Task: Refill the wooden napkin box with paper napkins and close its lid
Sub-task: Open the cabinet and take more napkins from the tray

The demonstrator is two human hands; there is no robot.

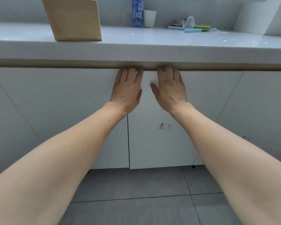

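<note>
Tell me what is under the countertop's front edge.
White cabinet doors, with the left hand and right hand against their upper edges, fingertips hidden beneath the countertop. The doors cover the cabinet's inside.

Bare left hand (126,90), bare right hand (169,90), bare forearms (68,151)

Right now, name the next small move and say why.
Probably pull the cabinet doors open: left hand and right hand reach their top edges, fingertips hidden under the counter lip, and no napkins show by the wooden box.
</note>
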